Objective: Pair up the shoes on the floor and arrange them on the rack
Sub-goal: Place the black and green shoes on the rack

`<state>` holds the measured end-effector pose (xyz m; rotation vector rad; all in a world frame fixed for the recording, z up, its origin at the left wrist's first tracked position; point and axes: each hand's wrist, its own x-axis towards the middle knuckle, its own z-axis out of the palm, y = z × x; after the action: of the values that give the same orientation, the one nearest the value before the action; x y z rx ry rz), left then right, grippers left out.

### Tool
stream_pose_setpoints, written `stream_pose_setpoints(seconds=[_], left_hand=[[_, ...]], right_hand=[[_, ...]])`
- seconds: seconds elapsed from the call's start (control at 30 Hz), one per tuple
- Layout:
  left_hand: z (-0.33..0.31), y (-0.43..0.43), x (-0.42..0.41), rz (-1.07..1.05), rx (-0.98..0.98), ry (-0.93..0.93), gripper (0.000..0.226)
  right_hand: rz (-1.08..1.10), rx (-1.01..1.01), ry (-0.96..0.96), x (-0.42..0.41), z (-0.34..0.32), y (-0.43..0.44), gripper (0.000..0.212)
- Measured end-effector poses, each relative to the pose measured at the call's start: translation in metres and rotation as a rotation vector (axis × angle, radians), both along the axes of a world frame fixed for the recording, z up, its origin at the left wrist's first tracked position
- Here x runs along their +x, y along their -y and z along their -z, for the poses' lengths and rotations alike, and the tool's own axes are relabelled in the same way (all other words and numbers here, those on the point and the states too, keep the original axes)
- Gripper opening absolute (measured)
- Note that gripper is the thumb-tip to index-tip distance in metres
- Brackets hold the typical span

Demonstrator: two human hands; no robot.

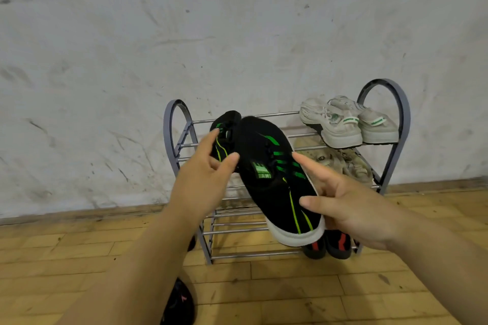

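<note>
Sneakers in black with green stripes, 2 of them, are held up side by side before the left half of the grey rack (pixel 383 92). The left hand (pixel 204 179) pinches the farther black shoe (pixel 225 129) between thumb and curled fingers, at the top tier; whether it touches the rails I cannot tell. The right hand (pixel 353 211) grasps the nearer black shoe (pixel 274 182), thumb on its upper, forefinger along its white-soled side, toe pointing away. White sneakers (pixel 348 124) sit paired on the top tier's right, beige shoes (pixel 346 163) below them, black-and-red shoes (pixel 328 245) on the lowest tier. Another dark shoe (pixel 179 302) lies on the wooden floor (pixel 290 293).
</note>
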<state>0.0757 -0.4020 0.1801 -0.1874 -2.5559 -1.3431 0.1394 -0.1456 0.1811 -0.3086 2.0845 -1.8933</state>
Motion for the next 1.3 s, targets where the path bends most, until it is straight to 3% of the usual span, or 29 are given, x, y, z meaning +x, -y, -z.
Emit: stream_pose_setpoints(seconds=[0.1, 0.2, 0.37, 0.5, 0.6, 0.8, 0.93, 1.13, 1.3], left_hand=[[0.012, 0.023, -0.021, -0.142, 0.022, 0.100, 0.065], [0.025, 0.033, -0.035, -0.080, 0.096, 0.258, 0.067], [0.029, 0.023, -0.047, 0.035, 0.418, 0.384, 0.055], [0.029, 0.016, -0.054, 0.097, 0.736, 0.462, 0.059], [0.027, 0.016, -0.056, 0.113, 0.810, 0.457, 0.063], [0.005, 0.051, -0.020, 0.354, 0.664, 0.505, 0.057], [-0.003, 0.082, 0.008, 0.514, 0.537, 0.604, 0.070], [0.005, 0.121, 0.034, 0.666, 0.447, 0.890, 0.076], [-0.013, 0.092, 0.073, 0.712, -0.149, 0.851, 0.073]], right_hand=[[0.045, 0.009, 0.046, -0.003, 0.005, -0.009, 0.071], [0.117, 0.014, 0.069, -0.003, 0.009, -0.010, 0.068], [0.206, 0.009, 0.067, -0.009, 0.011, -0.010, 0.066], [0.248, 0.006, 0.085, -0.013, 0.014, -0.009, 0.065], [0.255, 0.002, 0.099, -0.013, 0.015, -0.008, 0.065], [0.109, -0.076, 0.197, -0.009, 0.000, -0.045, 0.057], [-0.108, -0.110, 0.361, -0.001, -0.002, -0.094, 0.060], [-0.302, 0.155, 0.554, 0.007, 0.024, -0.108, 0.063], [-0.311, 0.421, 0.629, 0.014, 0.039, -0.073, 0.049]])
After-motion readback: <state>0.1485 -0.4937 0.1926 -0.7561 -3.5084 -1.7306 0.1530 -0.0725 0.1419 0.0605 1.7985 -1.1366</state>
